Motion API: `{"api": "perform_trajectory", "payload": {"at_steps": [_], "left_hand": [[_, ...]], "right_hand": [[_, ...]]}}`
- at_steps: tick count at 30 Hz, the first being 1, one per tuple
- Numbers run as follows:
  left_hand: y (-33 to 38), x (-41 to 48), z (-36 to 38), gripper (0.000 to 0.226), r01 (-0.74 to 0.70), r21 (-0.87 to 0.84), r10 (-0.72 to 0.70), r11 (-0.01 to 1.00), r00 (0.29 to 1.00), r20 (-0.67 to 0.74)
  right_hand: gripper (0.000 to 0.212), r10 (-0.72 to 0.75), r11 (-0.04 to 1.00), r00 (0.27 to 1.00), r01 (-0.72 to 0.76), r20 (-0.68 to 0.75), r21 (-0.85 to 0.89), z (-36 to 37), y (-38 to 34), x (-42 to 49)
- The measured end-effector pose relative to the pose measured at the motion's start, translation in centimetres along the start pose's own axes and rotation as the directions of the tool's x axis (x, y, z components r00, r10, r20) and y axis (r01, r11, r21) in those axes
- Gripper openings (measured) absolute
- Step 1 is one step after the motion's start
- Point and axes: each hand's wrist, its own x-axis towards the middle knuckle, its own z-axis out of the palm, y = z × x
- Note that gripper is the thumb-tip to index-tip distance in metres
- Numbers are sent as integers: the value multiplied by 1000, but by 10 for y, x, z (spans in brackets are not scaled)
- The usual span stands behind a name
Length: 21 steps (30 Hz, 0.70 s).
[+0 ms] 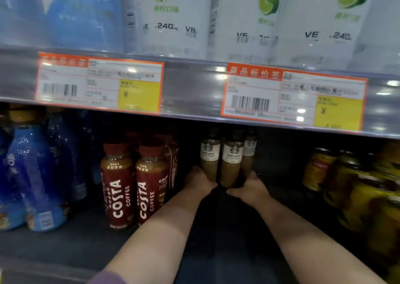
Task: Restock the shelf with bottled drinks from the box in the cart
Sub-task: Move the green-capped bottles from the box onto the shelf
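Two bare forearms reach forward and away from the viewer, side by side, angling inward so the wrists draw close together. The left hand (200,182) and the right hand (249,186) sit level with each other, nearly meeting, thumbs pointing toward one another across a narrow gap. Each hand is turned palm inward. Between them they cup the base of a small cluster of coffee bottles (231,167), the left hand on its left flank, the right hand on its right flank. The fingers curl out of sight behind the cluster. A purple sleeve (108,277) edge shows far back along the left arm.
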Motion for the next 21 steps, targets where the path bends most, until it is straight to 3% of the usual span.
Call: {"api": "perform_trajectory", "payload": {"at_steps": [3, 5, 8, 10, 14, 17, 21], "left_hand": [[-5, -8, 5, 87, -69, -204, 80, 977, 996, 48], [-10, -14, 6, 101, -113, -233, 136, 966, 987, 84], [-16, -26, 7, 102, -157, -92, 169, 983, 975, 146], [-16, -41, 3, 85, -251, 139, 224, 958, 957, 183], [-7, -78, -9, 59, -479, 496, 411, 724, 877, 248], [-3, -105, -19, 59, -544, 570, 491, 615, 831, 264], [-11, -143, -34, 61, -562, 550, 524, 617, 816, 246]], "right_hand": [[78, -13, 1000, 999, 13, -44, -1, 1, 1, -13], [71, -46, 997, 998, 44, -40, -69, 1, -1, -28], [67, -97, 951, 995, 95, 7, -293, -2, -2, -58], [67, -112, 888, 994, 105, 11, -448, -5, -2, -79], [66, -100, 791, 995, 73, -11, -608, -16, -5, -115], [64, -131, 781, 989, 65, -62, -621, -21, -5, -141], [60, -207, 757, 972, 87, -112, -647, -20, -3, -175]]}}
